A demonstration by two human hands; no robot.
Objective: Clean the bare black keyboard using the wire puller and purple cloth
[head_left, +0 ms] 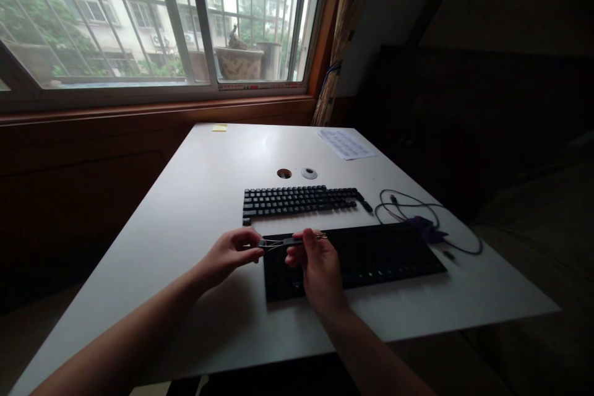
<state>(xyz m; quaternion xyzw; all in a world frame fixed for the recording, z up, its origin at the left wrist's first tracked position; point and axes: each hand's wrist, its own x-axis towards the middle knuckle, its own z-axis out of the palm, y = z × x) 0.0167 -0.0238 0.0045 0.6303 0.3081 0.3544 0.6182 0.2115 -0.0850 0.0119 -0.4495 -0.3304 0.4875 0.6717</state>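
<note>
My right hand [323, 269] is closed round the dark handle of a keycap puller [291, 241], whose thin wire loops point left. At the tips of the wires is a small dark keycap [262, 244], pinched between the thumb and fingers of my left hand [234, 250]. Both hands are over the left part of a black keyboard base [385, 257], where most key positions look dark and a few pale spots show along the near edge. Behind it, loose black keycaps [288, 200] lie in rows on the white table [185, 198].
A cable [434, 205] and a purple cloth-like piece [427, 230] lie right of the keyboard, near a small dark object [449, 255]. Farther back are a round hole [284, 174], a grey cover [309, 173], a printed sheet [347, 144] and yellow notes [219, 127].
</note>
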